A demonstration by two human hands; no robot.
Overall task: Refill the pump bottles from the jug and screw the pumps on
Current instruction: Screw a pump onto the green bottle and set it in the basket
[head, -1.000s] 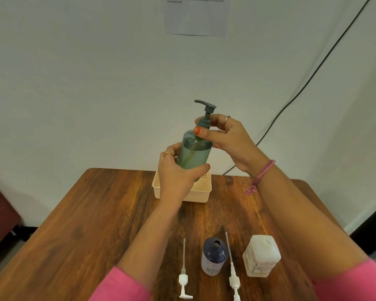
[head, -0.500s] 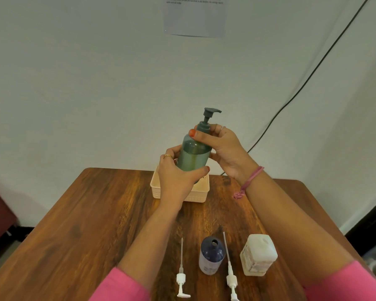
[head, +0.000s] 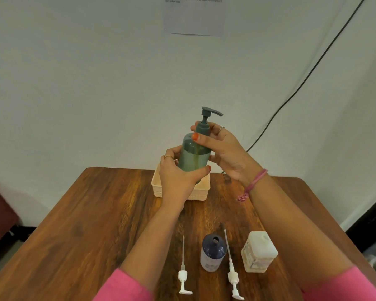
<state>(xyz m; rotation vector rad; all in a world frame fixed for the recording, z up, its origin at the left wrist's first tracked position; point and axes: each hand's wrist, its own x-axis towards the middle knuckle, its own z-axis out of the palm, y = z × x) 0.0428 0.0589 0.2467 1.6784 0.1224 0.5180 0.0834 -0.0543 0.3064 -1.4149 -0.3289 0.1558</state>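
One wooden table (head: pixel 78 224), brown and strongly grained, carries all the loose items and stands against a pale wall (head: pixel 74 83); a sheet of paper (head: pixel 193 16) with small, unreadable print is fixed to the wall, and a dark cable (head: pixel 313 68) runs slantwise down it. One cream perforated basket (head: pixel 159 187) sits at the table's far middle, partly hidden by the left hand. One green pump bottle (head: pixel 193 157), translucent with liquid inside, is held upright in the air above the basket, its grey-green pump (head: pixel 206 118) seated on the neck with the spout pointing right. One left hand (head: pixel 176 181), ring on a finger, wraps its fingers and thumb round the bottle's lower body. One right hand (head: pixel 224 148), ring on a finger and a pink thread bracelet (head: pixel 255 182) at the wrist, pinches the pump's collar between thumb and fingers. One square pale jug (head: pixel 258 252), labelled and capped, stands at the near right of the table. One dark blue bottle (head: pixel 213 253), neck open and pumpless, stands just left of the jug. Two white pumps with long dip tubes lie flat on the table, one (head: pixel 183 276) to the left of the blue bottle and one (head: pixel 232 276) between it and the jug. Two pink sleeves (head: pixel 122 287) show at the lower edge.
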